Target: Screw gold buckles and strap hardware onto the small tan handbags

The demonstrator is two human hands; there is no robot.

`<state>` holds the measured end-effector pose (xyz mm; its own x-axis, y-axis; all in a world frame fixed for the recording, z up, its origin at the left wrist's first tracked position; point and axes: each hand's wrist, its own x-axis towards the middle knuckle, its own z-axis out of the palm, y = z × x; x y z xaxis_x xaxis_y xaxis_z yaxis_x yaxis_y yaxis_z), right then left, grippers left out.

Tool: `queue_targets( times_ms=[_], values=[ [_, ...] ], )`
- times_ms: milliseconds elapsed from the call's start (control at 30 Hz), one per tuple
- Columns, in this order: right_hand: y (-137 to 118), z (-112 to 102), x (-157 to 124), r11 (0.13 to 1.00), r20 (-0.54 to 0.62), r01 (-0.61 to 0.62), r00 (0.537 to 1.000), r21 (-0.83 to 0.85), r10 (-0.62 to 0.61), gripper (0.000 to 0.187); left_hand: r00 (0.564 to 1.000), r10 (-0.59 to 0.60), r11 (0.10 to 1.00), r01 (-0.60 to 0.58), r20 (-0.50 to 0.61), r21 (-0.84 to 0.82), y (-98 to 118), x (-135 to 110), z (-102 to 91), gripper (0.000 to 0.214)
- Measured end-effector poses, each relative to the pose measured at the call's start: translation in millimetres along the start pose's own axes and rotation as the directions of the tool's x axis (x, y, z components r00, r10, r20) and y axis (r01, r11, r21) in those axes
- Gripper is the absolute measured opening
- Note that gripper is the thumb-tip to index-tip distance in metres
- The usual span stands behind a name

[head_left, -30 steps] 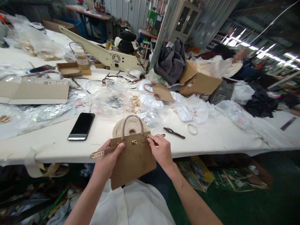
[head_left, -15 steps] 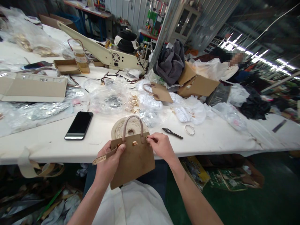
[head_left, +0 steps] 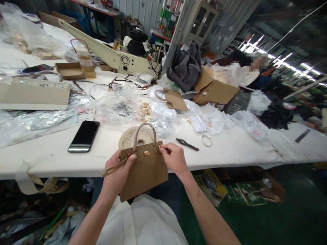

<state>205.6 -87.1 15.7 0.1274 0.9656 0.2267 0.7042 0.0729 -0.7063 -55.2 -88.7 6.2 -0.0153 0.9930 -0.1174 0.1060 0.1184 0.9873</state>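
Note:
A tan handbag panel (head_left: 146,175) with an arched handle (head_left: 144,126) and a small gold clasp (head_left: 146,153) is tilted up at the table's front edge. My left hand (head_left: 117,172) is closed on its left side, thumb across the front. From that hand a narrow strap with a gold metal plate (head_left: 109,170) sticks out to the left. My right hand (head_left: 174,159) pinches at the panel's upper right corner, beside the handle's base; a tiny fitting between the fingertips is too small to name. Behind the panel lies a roll of cream tape (head_left: 125,136).
A phone (head_left: 84,136) lies to the left, a dark tweezer-like tool (head_left: 187,144) and a ring-shaped band (head_left: 206,140) to the right. Further back are gold hardware pieces (head_left: 144,110), plastic bags, another tan panel (head_left: 176,99), a bottle (head_left: 87,63) and a cardboard box (head_left: 217,90).
The view has shifted slightly. Both hands keep their hold on the panel, and the right fingertips stay at its upper right corner with only a small change in pose.

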Motion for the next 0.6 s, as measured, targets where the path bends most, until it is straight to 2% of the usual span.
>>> queue_targets(
  times_ms=[233,333,600],
  values=[
    [10.1,2.8,-3.4,0.969,0.013,-0.133,0.991,0.209,0.133,0.019,0.998,-0.061,0.997,0.061,0.002,-0.042,-3.7,1.3,-1.9,0.042],
    [12.2,3.5,-6.1,0.96,0.03,-0.165,0.986,0.225,0.162,0.021,0.999,-0.049,0.998,0.049,0.007,-0.038,-5.7,1.8,-2.1,0.04],
    [2.0,0.5,-10.4,0.999,-0.017,0.048,0.999,-0.006,-0.048,0.017,0.997,-0.068,0.996,0.067,-0.025,-0.062,-13.9,1.2,1.3,0.039]
  ],
)
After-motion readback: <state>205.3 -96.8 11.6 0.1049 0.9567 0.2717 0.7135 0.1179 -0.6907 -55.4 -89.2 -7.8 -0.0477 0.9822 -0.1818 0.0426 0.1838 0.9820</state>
